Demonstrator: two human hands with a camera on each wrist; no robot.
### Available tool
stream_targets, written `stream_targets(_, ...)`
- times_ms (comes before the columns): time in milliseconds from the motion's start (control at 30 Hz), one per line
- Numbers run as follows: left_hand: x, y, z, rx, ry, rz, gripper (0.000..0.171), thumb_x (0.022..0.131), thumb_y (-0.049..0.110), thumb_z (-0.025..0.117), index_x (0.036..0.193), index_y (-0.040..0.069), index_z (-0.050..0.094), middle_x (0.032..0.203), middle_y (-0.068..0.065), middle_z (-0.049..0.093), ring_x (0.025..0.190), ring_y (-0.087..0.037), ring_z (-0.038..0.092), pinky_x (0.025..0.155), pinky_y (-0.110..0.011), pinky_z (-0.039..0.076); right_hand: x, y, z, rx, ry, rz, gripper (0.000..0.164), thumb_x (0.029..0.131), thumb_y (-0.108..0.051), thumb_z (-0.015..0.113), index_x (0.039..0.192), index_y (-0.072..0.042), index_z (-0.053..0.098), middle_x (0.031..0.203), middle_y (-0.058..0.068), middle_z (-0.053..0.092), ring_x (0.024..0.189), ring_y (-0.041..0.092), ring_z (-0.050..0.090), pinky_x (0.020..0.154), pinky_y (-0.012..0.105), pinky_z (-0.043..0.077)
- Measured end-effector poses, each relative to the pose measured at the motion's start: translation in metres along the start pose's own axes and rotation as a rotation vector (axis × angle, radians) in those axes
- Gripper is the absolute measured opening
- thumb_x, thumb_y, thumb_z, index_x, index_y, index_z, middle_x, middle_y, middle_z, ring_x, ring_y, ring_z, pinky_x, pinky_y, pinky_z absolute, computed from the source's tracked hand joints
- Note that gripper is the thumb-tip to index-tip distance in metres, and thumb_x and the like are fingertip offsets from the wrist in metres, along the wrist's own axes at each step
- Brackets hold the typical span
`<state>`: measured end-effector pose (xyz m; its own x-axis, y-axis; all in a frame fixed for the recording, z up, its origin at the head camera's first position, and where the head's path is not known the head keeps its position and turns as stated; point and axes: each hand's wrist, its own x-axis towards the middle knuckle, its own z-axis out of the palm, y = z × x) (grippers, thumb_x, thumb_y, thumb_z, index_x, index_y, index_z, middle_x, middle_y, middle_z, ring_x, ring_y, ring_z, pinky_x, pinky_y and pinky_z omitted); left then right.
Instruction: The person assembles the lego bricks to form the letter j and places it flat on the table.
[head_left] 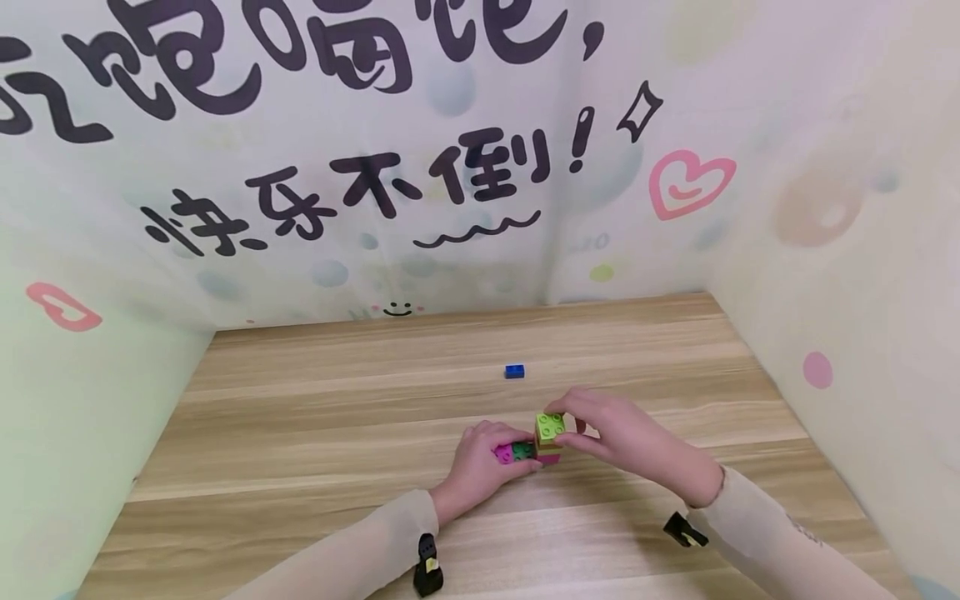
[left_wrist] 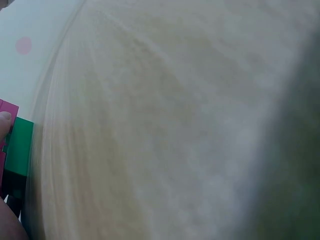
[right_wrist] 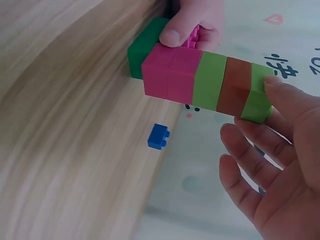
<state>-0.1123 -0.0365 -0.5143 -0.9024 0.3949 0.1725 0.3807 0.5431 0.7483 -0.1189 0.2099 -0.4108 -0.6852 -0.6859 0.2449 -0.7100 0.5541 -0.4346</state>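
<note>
My left hand [head_left: 480,462] grips the low end of a toy brick build, its thumb over a magenta brick [right_wrist: 170,72] beside a dark green brick [right_wrist: 141,52]. From the magenta part rises a stack: a lime brick [right_wrist: 209,80], a brown brick [right_wrist: 234,85] and another lime brick [head_left: 550,427] on top. My right hand [head_left: 618,429] pinches that top brick between thumb and index finger, the other fingers loosely bent. At its left edge, the left wrist view catches only part of the green brick [left_wrist: 20,145] and a fingertip on magenta.
A small blue brick [head_left: 514,372] lies on the wooden tabletop [head_left: 337,375], farther back than both hands. Printed fabric walls [head_left: 480,275] with dark lettering close off the table at the back and both sides.
</note>
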Motion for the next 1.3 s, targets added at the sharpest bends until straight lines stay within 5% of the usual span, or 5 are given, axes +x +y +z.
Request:
stream_targets(233,0.001,0.002,-0.002,-0.007,-0.008,-0.001,0.042,0.085,0.044,0.086,0.119,0.022,0.079,0.109,0.009,0.076,0.101,-0.01,0.058,0.092,-0.038,0.039,-0.009,0.0,0.01,0.087,0.089,0.039,0.033,0.096,-0.019,0.077,0.127,-0.016,0.067,0.108,-0.009,0.067,0.083,0.002,0.057,0.065,0.028,0.053)
stream_targets(467,0.001,0.002,-0.001,-0.001,-0.02,-0.013,0.042,0.085,0.044,0.086,0.12,0.023,0.079,0.111,0.01,0.076,0.102,-0.009,0.058,0.093,-0.037,0.038,-0.011,0.002,0.014,0.172,0.078,0.074,0.035,0.097,-0.015,0.076,0.131,-0.016,0.066,0.111,-0.007,0.068,0.084,0.002,0.057,0.065,0.025,0.053)
stream_targets(1300,-0.002,0.004,-0.005,-0.008,-0.048,-0.003,0.043,0.087,0.044,0.084,0.123,0.022,0.078,0.114,0.007,0.075,0.103,-0.009,0.058,0.093,-0.038,0.039,-0.014,0.004,0.023,0.194,0.109,0.046,0.041,0.094,-0.009,0.077,0.133,-0.008,0.063,0.114,-0.001,0.07,0.084,0.003,0.059,0.069,0.027,0.056)
